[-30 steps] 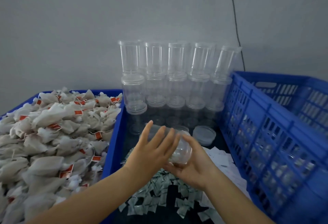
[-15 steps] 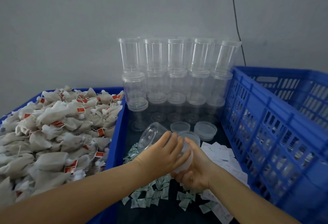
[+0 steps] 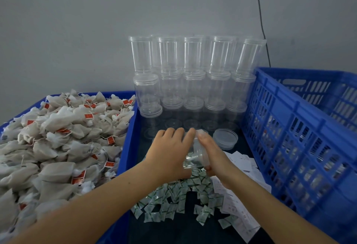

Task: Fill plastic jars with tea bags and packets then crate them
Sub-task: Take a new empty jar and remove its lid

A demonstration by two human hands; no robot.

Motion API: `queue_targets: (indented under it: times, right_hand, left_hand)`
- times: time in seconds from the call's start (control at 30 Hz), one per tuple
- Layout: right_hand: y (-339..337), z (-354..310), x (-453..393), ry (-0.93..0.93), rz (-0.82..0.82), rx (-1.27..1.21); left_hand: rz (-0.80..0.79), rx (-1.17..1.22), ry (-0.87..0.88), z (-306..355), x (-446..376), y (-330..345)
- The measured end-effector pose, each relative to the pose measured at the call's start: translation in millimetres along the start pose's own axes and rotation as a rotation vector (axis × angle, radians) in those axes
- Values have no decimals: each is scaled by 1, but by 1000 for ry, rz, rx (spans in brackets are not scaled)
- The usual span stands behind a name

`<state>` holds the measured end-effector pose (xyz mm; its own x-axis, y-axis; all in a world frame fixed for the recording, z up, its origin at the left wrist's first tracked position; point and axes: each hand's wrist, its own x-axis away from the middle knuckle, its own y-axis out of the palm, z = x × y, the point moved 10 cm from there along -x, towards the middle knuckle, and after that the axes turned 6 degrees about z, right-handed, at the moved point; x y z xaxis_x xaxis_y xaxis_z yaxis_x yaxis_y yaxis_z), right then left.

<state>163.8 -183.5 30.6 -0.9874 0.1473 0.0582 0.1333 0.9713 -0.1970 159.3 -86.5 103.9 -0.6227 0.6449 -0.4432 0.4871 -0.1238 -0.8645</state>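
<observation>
A clear plastic jar (image 3: 197, 152) lies tilted between both hands, low over a heap of small green-and-white packets (image 3: 173, 199). My left hand (image 3: 170, 153) covers it from the left, fingers over the top and thumb underneath. From the right, my right hand (image 3: 216, 158) grips it with the thumb lying along its wall. White tea bags with red tags (image 3: 67, 137) fill the blue tray (image 3: 126, 158) on the left. The tall blue crate (image 3: 289, 127) stands at the right; its contents are unclear through the slots.
Empty clear jars (image 3: 193, 79) are stacked three high against the grey wall behind my hands. A loose clear lid (image 3: 225, 139) lies just right of my hands. White paper slips (image 3: 241, 160) spread beside the packets toward the crate.
Both hands have brought the jar lower, down to the packet heap, and turned it; my left hand now wraps further round it.
</observation>
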Motion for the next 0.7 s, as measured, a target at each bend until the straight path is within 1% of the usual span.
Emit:
queue_targets:
  times: [0.07, 0.13, 0.17, 0.23, 0.33, 0.47, 0.7]
  right_hand:
    - [-4, -8, -1, -91, -8, 66]
    - [-6, -16, 0, -178, -38, 102]
    - [-8, -21, 3, -218, -50, 131]
    - [-10, -31, 6, -285, -74, 222]
    - [-9, -43, 10, -336, -133, 309]
    - [-5, -52, 16, -357, -259, 285]
    - [-6, -65, 26, -372, -416, 220]
  left_hand:
    - [-21, 185, -59, -8, 1, 1]
    - [-80, 419, -109, -12, 3, 3]
    - [-123, 543, -133, -14, 4, 6]
    - [-260, 803, -201, -16, 9, 18]
    - [-419, 1135, -314, -15, 19, 35]
    - [-547, 1421, -380, -5, 27, 41]
    - [-724, 1883, -341, 26, 37, 33]
